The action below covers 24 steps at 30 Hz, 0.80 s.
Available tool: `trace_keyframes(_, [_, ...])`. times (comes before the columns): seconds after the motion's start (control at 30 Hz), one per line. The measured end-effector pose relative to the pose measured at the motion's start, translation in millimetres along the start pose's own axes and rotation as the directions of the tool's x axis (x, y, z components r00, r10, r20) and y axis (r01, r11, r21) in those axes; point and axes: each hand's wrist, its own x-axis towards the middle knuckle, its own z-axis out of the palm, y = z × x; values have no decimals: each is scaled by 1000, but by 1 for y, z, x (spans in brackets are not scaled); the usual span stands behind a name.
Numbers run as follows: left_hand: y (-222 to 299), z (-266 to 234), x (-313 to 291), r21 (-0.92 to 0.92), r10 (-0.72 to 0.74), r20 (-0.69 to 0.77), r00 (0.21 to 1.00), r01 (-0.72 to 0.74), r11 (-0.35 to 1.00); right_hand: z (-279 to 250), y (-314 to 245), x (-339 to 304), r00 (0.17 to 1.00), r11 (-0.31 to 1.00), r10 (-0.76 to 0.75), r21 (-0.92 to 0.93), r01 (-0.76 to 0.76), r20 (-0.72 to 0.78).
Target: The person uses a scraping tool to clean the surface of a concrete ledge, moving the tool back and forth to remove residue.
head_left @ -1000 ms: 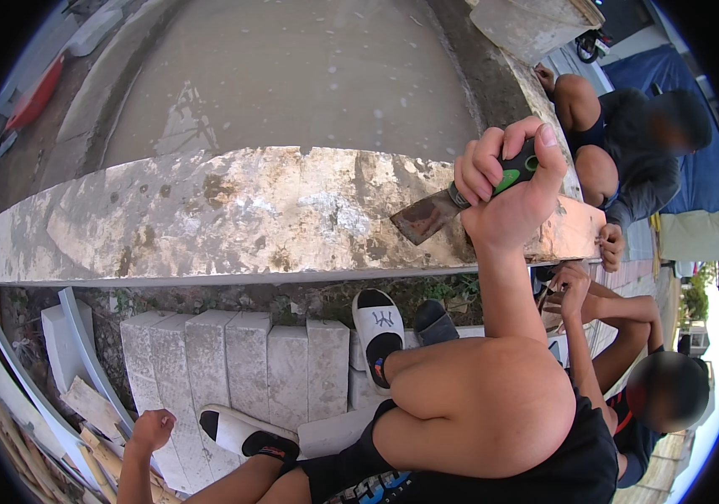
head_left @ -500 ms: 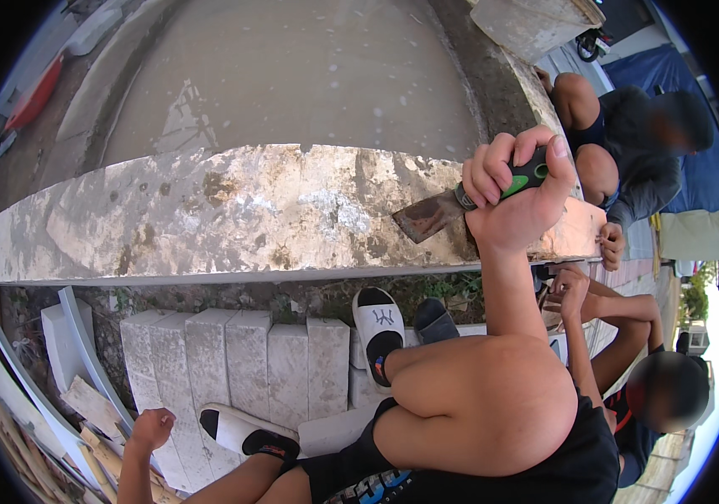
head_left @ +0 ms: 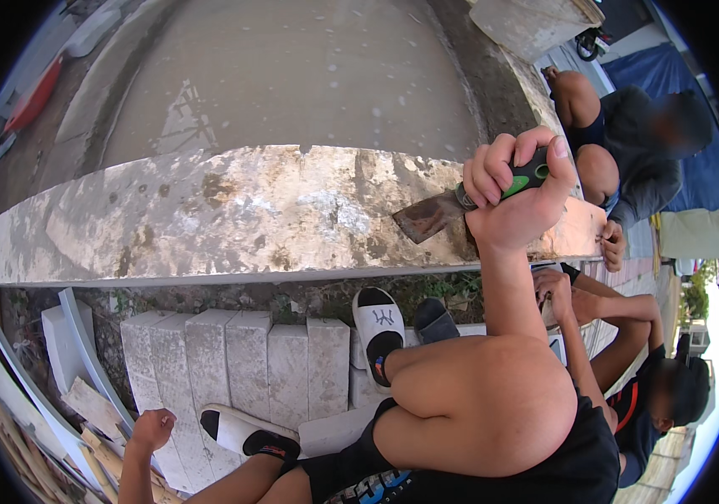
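Note:
My right hand is raised over the concrete ledge, its fingers wrapped round the black and green handle of a scraper. The scraper's flat, rusty blade points left, above the ledge's stained top. Whether the blade touches the surface I cannot tell. At the lower left my left hand hangs beside the pale blocks with its fingers curled in; nothing shows in it. The ledge is worn, with white and dark patches.
Beyond the ledge lies murky grey water. Pale concrete blocks line the ground near my sandals. Two people crouch at the right, one in a dark hooded top, one in black. Bamboo poles lie lower left.
The person in black at the lower right has turned the head and shifted a hand. The far person's hand by the ledge has moved slightly. My hands and the scraper stay in place.

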Motion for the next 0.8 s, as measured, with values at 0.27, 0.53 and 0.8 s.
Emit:
trace_keyframes(0.27, [-9,5,0,-3,9,-6,1000,-9,1000,0,0,3,1000,1000,9,7,-9,-20])
trace_keyframes(0.53, [1,-1,1,3,1,0,1000,-1,1000,11,1,4,993,995,38,-100,-26,116])
trace_keyframes(0.8, [-3,1,-1,-11,-4,-7,1000,4,1000,-2,-1,-9,984,998,-62,37,56,168])
